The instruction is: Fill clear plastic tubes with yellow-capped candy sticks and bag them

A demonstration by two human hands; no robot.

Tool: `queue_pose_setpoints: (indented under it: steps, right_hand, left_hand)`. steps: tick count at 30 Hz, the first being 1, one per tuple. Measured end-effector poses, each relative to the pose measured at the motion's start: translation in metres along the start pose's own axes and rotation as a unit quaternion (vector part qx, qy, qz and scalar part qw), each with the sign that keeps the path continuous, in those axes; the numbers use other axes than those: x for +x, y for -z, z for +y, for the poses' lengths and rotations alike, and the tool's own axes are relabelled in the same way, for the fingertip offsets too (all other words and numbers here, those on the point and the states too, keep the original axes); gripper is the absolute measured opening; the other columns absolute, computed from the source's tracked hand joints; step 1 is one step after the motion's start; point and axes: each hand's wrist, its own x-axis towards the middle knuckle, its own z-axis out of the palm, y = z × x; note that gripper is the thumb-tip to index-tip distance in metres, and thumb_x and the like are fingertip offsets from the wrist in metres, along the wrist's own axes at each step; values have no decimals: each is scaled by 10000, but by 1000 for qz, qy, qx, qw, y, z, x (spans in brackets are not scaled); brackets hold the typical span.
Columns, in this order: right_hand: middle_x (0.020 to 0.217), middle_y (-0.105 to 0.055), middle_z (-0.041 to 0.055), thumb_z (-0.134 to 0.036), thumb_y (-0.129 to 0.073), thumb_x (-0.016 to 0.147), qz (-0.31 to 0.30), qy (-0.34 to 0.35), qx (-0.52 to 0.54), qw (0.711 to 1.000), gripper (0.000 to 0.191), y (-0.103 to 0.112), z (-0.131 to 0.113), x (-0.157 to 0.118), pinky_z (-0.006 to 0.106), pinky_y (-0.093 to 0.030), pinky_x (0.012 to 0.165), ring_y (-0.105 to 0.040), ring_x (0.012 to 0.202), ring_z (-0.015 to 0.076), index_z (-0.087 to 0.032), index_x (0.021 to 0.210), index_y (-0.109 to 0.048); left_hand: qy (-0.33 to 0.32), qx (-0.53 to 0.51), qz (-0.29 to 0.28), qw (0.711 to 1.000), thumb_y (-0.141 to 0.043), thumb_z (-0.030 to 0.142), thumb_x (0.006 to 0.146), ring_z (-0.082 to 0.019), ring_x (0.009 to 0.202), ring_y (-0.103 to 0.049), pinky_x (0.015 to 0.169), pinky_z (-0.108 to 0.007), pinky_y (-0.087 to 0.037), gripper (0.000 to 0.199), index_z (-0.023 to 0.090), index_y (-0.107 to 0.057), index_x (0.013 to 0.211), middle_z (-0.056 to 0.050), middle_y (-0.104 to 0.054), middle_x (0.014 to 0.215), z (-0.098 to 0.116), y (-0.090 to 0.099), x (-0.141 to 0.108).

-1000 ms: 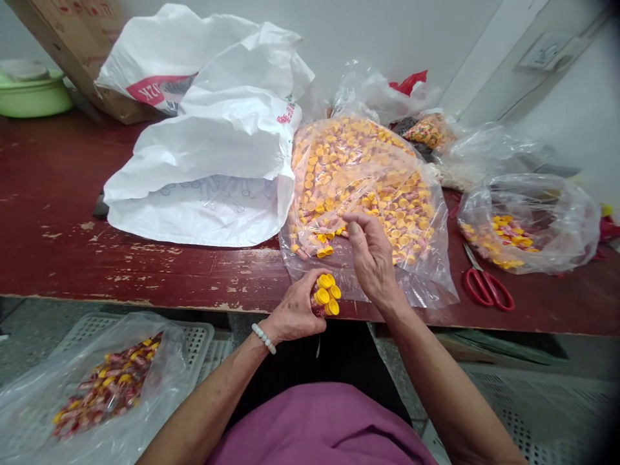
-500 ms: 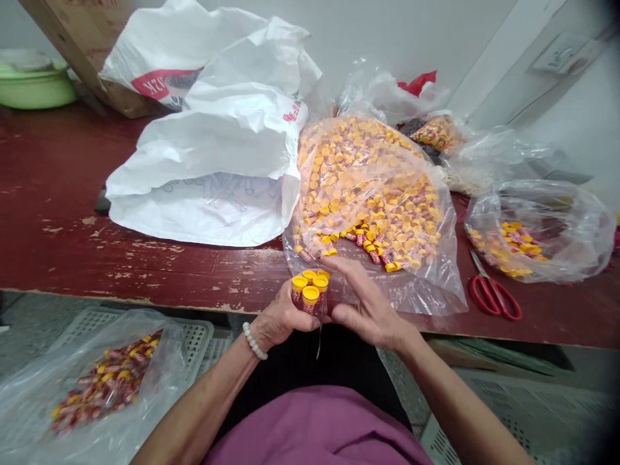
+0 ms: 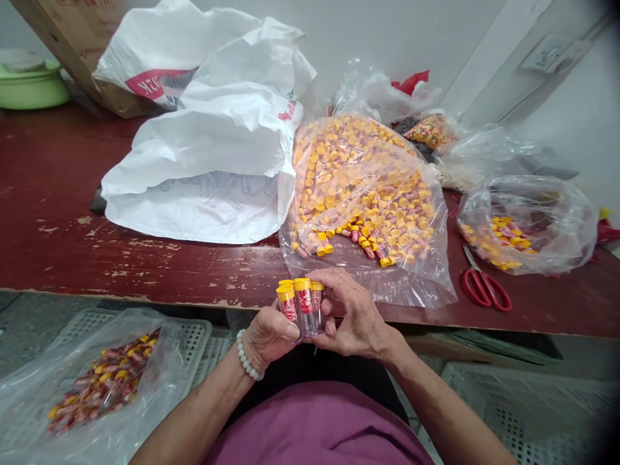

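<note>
Several clear tubes with yellow caps and red labels stand upright in a cluster between my hands, above the table's front edge. My left hand, with a beaded bracelet at the wrist, is closed on their left side, thumb across the front. Around their right side curl the fingers of my right hand. Just beyond, a large clear bag full of small yellow-capped tubes lies on the table, its mouth towards me and some tubes loose at the opening.
A white sack lies on the red table at left. Red-handled scissors and a smaller clear bag of tubes are at right. Below left, a bag of tubes rests on a crate. A green basin stands back left.
The tubes have tilted so that their labelled sides show, and they sit slightly further left. My right hand's fingers have closed in around them. The view has shifted a little.
</note>
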Motion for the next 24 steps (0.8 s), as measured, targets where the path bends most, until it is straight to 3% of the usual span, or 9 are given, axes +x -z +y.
queue_pose_setpoints:
  steps: [6, 12, 16, 19, 22, 24]
  right_hand:
    - [1027, -604, 80, -238, -697, 590, 2, -45, 3, 999, 599, -4, 1, -4, 373, -483, 828, -585, 947, 228, -200, 1148, -483]
    - [1353, -412, 180, -350, -727, 660, -46, -31, -17, 998, 880, -6, 3, -6, 452, -389, 1007, -412, 1254, 290, -157, 1378, -256]
    - [1218, -544, 131, -278, -694, 669, -35, -8, -18, 999, 712, -5, 1, -4, 415, -436, 954, -518, 1137, 249, -188, 1299, -374]
    - [1132, -587, 103, -252, -674, 655, -2, 0, -1, 1000, 486, -8, 3, -3, 386, -478, 880, -565, 1051, 232, -209, 1108, -502]
    - [1154, -568, 99, -242, -659, 677, -3, 3, -2, 1000, 285, -12, 4, -4, 382, -480, 882, -550, 1074, 230, -220, 933, -536]
    - [1170, -554, 113, -250, -647, 693, -23, -14, -15, 1000, 334, -16, -1, -8, 409, -473, 904, -528, 1104, 243, -215, 1000, -519]
  left_hand:
    - [-16, 5, 30, 999, -564, 66, 444, -286, 899, -646, 811, -381, -483, 419, 107, -610, 859, -98, -678, 855, -4, 3, 2]
    - [5, -5, 45, 999, -549, 75, 458, -271, 837, -660, 803, -382, -485, 366, 91, -625, 816, -93, -683, 743, -1, 6, -1]
    - [-5, -17, 48, 999, -544, 61, 435, -238, 736, -656, 726, -346, -494, 351, 92, -618, 777, -80, -675, 699, -3, 2, 1]
    - [-10, -30, 58, 998, -553, 51, 423, -173, 624, -623, 622, -276, -480, 347, 95, -607, 763, -49, -663, 679, -4, 0, 2]
    - [-27, -37, 109, 993, -563, 37, 450, -107, 563, -575, 571, -212, -447, 308, 98, -602, 749, 1, -636, 641, -6, -1, 3]
    - [-28, -30, 152, 988, -573, 42, 476, -93, 571, -566, 576, -199, -443, 294, 105, -604, 762, 13, -631, 652, -13, 1, 2]
